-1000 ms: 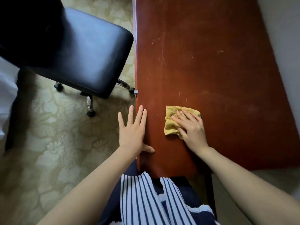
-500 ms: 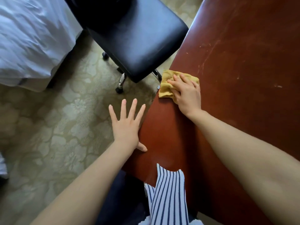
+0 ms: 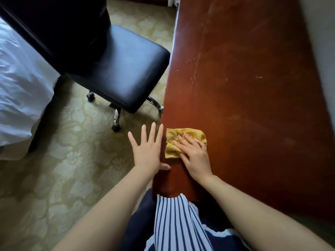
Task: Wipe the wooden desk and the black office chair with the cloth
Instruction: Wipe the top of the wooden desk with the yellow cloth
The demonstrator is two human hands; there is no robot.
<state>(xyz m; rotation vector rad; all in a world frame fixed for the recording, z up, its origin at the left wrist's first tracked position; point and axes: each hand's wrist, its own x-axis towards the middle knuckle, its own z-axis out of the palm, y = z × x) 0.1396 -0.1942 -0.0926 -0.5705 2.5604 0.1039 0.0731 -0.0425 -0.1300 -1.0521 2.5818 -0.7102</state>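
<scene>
A reddish-brown wooden desk (image 3: pixel 244 84) runs up the right side of the head view, its top scuffed with pale scratches. A folded yellow cloth (image 3: pixel 174 142) lies near the desk's left edge, pressed flat under my right hand (image 3: pixel 194 153). My left hand (image 3: pixel 147 148) is spread open beside it, fingers apart over the desk's left edge, thumb resting on the wood. The black office chair (image 3: pixel 125 69) stands left of the desk, its padded seat close to the desk edge and its dark backrest at the upper left.
A bed with white bedding (image 3: pixel 20 91) fills the far left. Patterned beige carpet (image 3: pixel 68 169) covers the floor between bed, chair and desk. The chair's chrome base and castors (image 3: pixel 116 122) sit near the desk edge. A pale wall (image 3: pixel 322 51) borders the desk on the right.
My right hand has drawn the cloth back along the desk's left edge toward me, close beside my left hand. The view has swung; my left hand stays spread at the edge.
</scene>
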